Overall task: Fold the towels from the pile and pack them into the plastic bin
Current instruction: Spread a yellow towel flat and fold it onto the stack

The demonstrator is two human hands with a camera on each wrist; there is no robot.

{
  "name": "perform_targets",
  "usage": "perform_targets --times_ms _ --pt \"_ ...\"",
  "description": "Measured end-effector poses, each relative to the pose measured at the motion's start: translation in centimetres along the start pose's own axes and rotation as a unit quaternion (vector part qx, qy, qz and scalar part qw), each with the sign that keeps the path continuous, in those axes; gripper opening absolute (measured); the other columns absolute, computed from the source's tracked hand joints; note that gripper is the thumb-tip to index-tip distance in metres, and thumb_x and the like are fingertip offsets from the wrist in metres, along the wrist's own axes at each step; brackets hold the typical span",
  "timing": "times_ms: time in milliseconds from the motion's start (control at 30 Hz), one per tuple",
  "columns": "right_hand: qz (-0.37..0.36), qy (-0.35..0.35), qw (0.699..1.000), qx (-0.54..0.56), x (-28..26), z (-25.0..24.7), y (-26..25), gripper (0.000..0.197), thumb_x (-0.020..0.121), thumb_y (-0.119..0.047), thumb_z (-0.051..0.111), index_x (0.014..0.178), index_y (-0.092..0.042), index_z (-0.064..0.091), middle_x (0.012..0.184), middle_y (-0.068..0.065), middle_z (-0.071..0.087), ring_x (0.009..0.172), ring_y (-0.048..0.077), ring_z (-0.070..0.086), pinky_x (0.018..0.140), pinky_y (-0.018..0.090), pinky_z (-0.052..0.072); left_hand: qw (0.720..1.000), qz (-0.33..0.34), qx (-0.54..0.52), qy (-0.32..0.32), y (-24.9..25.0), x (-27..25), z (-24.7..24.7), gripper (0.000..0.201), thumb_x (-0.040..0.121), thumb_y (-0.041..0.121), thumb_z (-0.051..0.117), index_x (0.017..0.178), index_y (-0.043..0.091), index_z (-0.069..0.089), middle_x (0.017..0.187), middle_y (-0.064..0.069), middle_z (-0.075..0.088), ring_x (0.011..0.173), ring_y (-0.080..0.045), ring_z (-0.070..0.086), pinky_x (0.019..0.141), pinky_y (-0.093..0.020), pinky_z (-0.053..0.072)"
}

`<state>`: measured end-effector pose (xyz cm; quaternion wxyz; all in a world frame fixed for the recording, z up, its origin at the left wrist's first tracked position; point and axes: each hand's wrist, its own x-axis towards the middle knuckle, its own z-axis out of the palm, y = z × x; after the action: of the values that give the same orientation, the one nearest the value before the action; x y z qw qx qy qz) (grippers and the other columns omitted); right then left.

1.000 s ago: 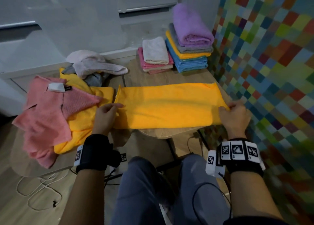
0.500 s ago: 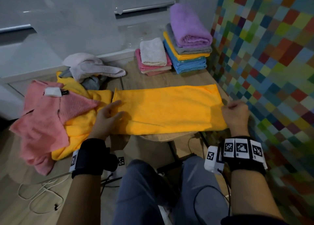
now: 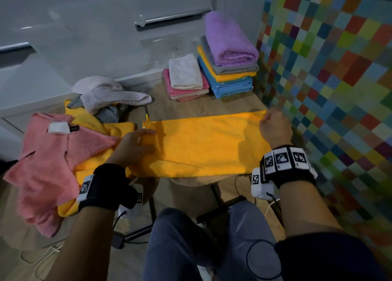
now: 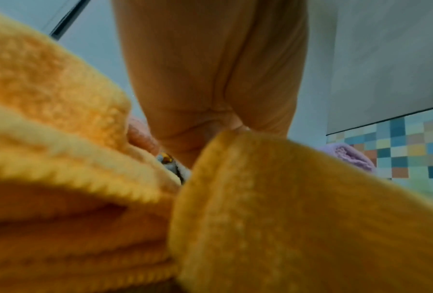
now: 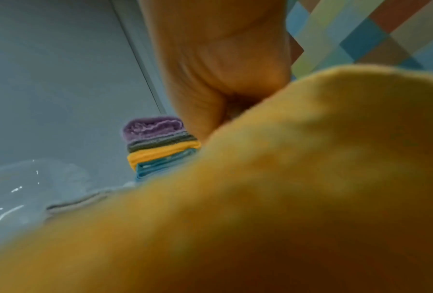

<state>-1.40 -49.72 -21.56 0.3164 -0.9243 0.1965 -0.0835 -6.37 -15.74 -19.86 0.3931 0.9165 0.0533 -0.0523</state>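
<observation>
You pinch the orange towel (image 3: 203,147) taut — left hand (image 3: 135,147) at nine o'clock, right hand (image 3: 274,130) at three — likely so the next fold lands square.

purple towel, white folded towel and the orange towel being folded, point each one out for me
purple towel (image 3: 230,40), head view, middle of its top face
white folded towel (image 3: 185,71), head view, centre of its upper surface
orange towel (image 3: 207,144), head view, flat middle between the hands
</observation>
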Motion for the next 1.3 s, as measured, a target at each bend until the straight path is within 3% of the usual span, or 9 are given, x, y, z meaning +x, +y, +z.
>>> perform_targets --times_ms 100,200,400,667,767,833,933,1033,1300 --pt "-0.055 0.018 0.998 0.018 -0.3 0.6 1.0 0.031 0.092 0.001 0.042 0.1 -0.019 0.064 0.118 0.012 0.06 0.107 0.034 0.055 0.083 0.043 0.049 0.998 0.023 -0.039 0.033 0.6 -0.2 -0.2 0.053 0.086 0.001 0.061 0.133 0.02 0.048 0.123 0.0 0.043 0.107 -0.014 0.044 0.086 -0.029 0.039" --pt "-0.079 0.029 0.996 0.016 -0.5 1.2 2.0 0.046 0.091 0.006 0.037 0.118 -0.019 0.065 0.132 0.008 0.053 0.117 0.031 0.052 0.092 0.043 0.045 1.0 0.007 0.005 -0.002 0.6 0.1 -0.4 0.063 0.085 0.003 0.062 0.141 0.019 0.037 0.142 -0.005 0.037 0.126 -0.021 0.04 0.101 -0.034 0.035" --pt "-0.057 0.032 0.997 -0.033 -0.7 1.6 2.1 0.05 0.095 0.003 0.035 0.14 -0.015 0.044 0.134 0.011 0.041 0.107 0.036 0.054 0.086 0.046 0.044 0.998 -0.045 0.048 -0.023 0.2 0.7 -0.7 0.069 0.084 0.012 0.066 0.144 0.023 0.033 0.149 -0.013 0.031 0.131 -0.031 0.037 0.103 -0.037 0.034" --pt "-0.056 0.042 0.992 -0.106 -0.8 1.3 1.2 0.049 0.096 -0.019 0.048 0.143 -0.012 0.033 0.143 0.013 0.034 0.119 0.039 0.046 0.091 0.049 0.042 0.977 -0.055 0.197 -0.061 0.0 1.2 -0.6 0.079 0.078 0.019 0.074 0.144 0.017 0.03 0.15 -0.018 0.022 0.134 -0.037 0.031 0.106 -0.041 0.032" --pt "-0.158 0.085 0.977 -0.114 -2.4 2.2 -0.6 0.041 0.095 -0.011 0.046 0.136 -0.009 0.045 0.14 0.015 0.042 0.126 0.037 0.038 0.099 0.049 0.033 0.94 -0.006 0.339 0.025 1.5 0.3 1.0 0.074 0.081 0.027 0.067 0.144 0.023 0.028 0.155 -0.014 0.007 0.138 -0.04 0.019 0.109 -0.047 0.024" --pt "-0.289 0.027 0.954 -0.076 -3.9 3.8 -2.3 0.037 0.091 -0.002 0.044 0.124 -0.005 0.058 0.131 0.016 0.054 0.126 0.035 0.043 0.101 0.048 0.032 0.93 0.059 0.362 0.035 3.4 -0.3 3.7 0.066 0.088 0.031 0.056 0.145 0.026 0.025 0.157 -0.008 0.002 0.142 -0.036 0.009 0.113 -0.048 0.018" --pt "-0.374 -0.156 0.913 -0.055 -6.5 6.4 -3.6 0.038 0.095 -0.004 0.04 0.131 -0.009 0.054 0.143 0.009 0.045 0.135 0.026 0.035 0.113 0.041 0.025 0.946 0.053 0.312 -0.07 4.6 -1.0 7.7 0.06 0.097 0.041 0.036 0.149 0.028 0.01 0.159 0.001 -0.007 0.145 -0.029 -0.008 0.116 -0.05 0.002" --pt "-0.349 -0.168 0.92 -0.06 -6.6 6.9 -2.2 0.039 0.1 -0.019 0.038 0.138 -0.012 0.044 0.15 0.006 0.034 0.14 0.022 0.026 0.117 0.038 0.015 0.949 0.013 0.285 -0.134 2.9 -1.5 8.8 0.067 0.095 0.056 0.027 0.149 0.031 -0.004 0.157 0.005 -0.016 0.145 -0.026 -0.015 0.114 -0.052 -0.006" --pt "-0.171 -0.155 0.948 -0.219 1.0 2.5 2.5 0.06 0.099 -0.048 0.019 0.151 -0.018 0.011 0.159 0.0 0.006 0.146 0.024 0.001 0.117 0.05 0.003 0.954 0.027 0.275 -0.112 1.2 -2.4 8.6 0.076 0.09 0.065 0.023 0.147 0.032 -0.012 0.155 0.006 -0.022 0.143 -0.023 -0.021 0.113 -0.056 -0.013"
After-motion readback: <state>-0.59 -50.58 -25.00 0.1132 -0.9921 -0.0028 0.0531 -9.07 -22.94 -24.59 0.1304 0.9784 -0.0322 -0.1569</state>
